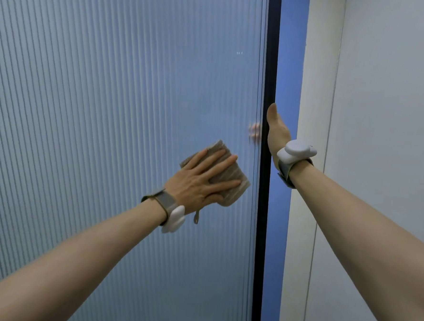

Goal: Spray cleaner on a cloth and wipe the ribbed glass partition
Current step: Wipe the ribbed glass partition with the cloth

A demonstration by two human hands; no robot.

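The ribbed glass partition [111,92] fills the left and middle of the head view, with a dark frame [271,52] along its right edge. My left hand [199,182] lies flat with fingers spread on a folded brown cloth [229,178], pressing it against the glass near the frame. My right hand [276,129] grips the frame's edge, thumb up on the near side. Its fingers wrap behind the glass and show only as a blur through it. No spray bottle is in view.
A white wall [382,121] stands close on the right, with a white pillar [317,92] beside the frame. A blue surface [290,66] shows in the narrow gap between frame and pillar. Both wrists carry white devices on grey straps.
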